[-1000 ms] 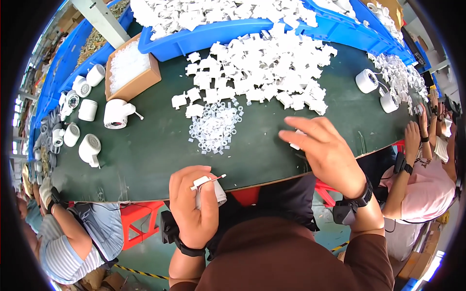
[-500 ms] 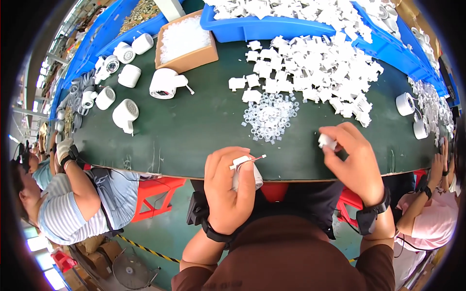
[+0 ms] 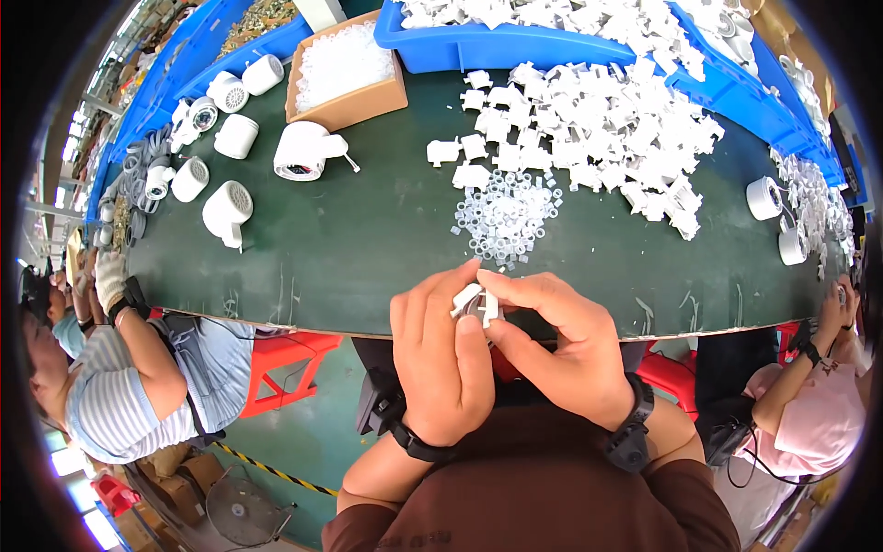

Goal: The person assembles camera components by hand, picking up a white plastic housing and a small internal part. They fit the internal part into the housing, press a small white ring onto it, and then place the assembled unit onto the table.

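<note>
My left hand (image 3: 434, 359) is closed round a small white housing (image 3: 466, 297), mostly hidden by my fingers. My right hand (image 3: 572, 351) pinches a small white plastic bracket (image 3: 490, 304) against that housing, thumb and forefinger close to my left fingertips. Just beyond both hands lies a heap of small translucent rings (image 3: 506, 219). Farther back is a broad pile of similar white plastic brackets (image 3: 598, 138). To the left, a white cylindrical housing with a side arm (image 3: 299, 149) rests on the dark green table (image 3: 349, 248).
Blue bins (image 3: 515, 53) line the table's far side. An open carton (image 3: 377, 103) of translucent parts stands beside them. More white housings (image 3: 227, 212) lie at left. Co-workers sit on both sides, one in a striped top (image 3: 120, 386), another in pink (image 3: 809, 405).
My right hand has moved left with the white bracket and now meets my left hand at the housing. The thin wire seen on the housing earlier is now hard to make out.
</note>
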Motion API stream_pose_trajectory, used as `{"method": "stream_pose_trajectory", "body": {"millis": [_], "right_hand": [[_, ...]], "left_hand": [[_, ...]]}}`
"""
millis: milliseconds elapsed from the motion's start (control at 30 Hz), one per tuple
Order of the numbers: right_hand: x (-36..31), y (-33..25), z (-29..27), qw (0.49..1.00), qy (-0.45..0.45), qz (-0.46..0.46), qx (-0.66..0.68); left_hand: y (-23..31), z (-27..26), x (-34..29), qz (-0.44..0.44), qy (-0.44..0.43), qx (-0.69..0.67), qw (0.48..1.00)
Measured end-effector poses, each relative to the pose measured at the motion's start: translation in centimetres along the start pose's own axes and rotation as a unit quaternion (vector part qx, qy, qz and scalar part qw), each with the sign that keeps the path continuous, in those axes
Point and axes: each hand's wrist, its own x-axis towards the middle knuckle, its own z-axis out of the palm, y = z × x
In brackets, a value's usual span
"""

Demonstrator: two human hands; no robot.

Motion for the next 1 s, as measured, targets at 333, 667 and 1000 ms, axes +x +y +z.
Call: {"method": "stream_pose_trajectory", "body": {"millis": [333, 667, 1000], "right_hand": [[-0.1, 0.1, 0.5, 0.994, 0.029, -0.073, -0.08], [-0.2, -0.1, 1.2, 0.978, 0.099, -0.111, -0.146], [0.0, 0.2, 1.6, 0.983, 0.114, -0.09, -0.11]], "left_hand": [[0.1, 0.9, -0.3, 0.001, 0.017, 0.019, 1.0], [-0.4, 1.1, -0.6, 0.032, 0.025, 0.019, 0.999], [-0.4, 1.0, -0.3, 0.019, 0.019, 0.012, 1.0]]}}
